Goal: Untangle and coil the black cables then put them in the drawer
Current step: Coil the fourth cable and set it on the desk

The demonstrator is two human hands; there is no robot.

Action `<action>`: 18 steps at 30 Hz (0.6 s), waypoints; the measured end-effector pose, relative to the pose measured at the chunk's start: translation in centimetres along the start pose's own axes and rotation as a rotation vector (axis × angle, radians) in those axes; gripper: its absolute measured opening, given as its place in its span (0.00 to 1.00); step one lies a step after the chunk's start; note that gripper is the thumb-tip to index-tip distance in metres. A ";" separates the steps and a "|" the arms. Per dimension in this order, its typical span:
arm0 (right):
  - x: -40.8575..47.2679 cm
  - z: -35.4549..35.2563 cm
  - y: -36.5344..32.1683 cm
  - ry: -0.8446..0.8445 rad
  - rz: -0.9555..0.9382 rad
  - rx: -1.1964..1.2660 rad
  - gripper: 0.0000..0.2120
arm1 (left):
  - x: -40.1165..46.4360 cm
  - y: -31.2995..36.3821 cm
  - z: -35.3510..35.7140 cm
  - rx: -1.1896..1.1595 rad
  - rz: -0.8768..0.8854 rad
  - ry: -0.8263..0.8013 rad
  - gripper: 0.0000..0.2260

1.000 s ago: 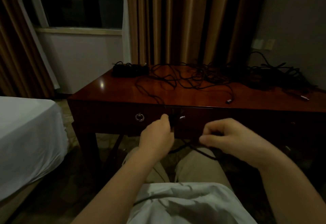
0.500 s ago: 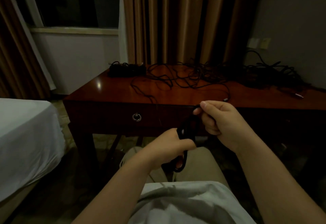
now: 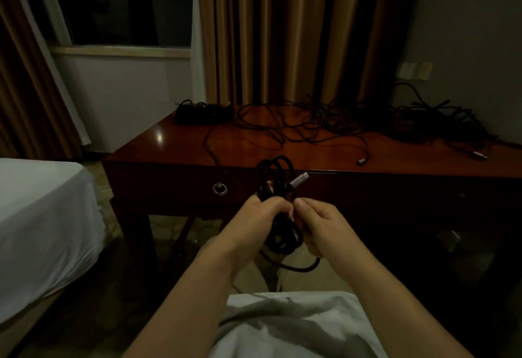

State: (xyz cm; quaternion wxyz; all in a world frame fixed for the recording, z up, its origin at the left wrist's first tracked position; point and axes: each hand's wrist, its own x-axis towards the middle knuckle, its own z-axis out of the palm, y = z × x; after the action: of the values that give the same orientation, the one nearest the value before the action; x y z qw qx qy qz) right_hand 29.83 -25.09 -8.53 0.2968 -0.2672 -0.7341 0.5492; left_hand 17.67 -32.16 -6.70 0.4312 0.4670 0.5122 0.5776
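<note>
Black cable coil point(image 3: 278, 188) gripped in my left hand point(image 3: 254, 220); right hand point(image 3: 319, 223) pinches its tail.
Risk: a slackened left grip lets loops spring apart and retangle.

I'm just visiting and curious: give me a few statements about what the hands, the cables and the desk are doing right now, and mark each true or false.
1. Both hands hold one coiled black cable. True: the left hand grips the bundle and the right hand pinches it.
2. A silver plug sticks out of the coil. True.
3. The desk top holds no cables. False: tangled cables lie across it.
4. The drawer with the ring pull stands open. False: it is closed.
</note>
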 end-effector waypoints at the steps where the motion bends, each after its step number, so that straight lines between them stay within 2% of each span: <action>1: 0.1 -0.1 -0.3 -0.011 0.019 0.003 0.17 | 0.1 0.0 0.1 -0.013 -0.009 0.006 0.06; 6: 0.1 -0.9 -0.5 -0.077 0.154 0.097 0.16 | 0.0 -0.3 0.7 -0.119 -0.048 0.002 0.08; 9: 0.1 -0.6 0.7 -0.088 0.149 0.135 0.17 | 0.5 -0.2 0.6 -0.141 -0.056 0.139 0.07; 11: 0.1 -0.4 1.5 -0.080 0.097 0.149 0.17 | 0.9 0.6 0.3 -0.276 -0.008 0.249 0.06; 14: -0.1 -0.2 2.5 -0.075 0.045 0.060 0.17 | 1.4 2.5 -0.1 -0.541 0.127 0.284 0.11; 18: -0.6 0.7 2.3 -0.186 0.029 -0.175 0.23 | 2.5 3.8 0.0 -0.579 0.291 0.547 0.14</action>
State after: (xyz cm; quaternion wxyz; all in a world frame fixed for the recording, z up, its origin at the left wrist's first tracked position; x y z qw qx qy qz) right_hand 29.85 -25.34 -11.02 0.1950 -0.2505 -0.7998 0.5094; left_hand 17.13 -30.07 -2.65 0.3068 0.2235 0.3532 0.8551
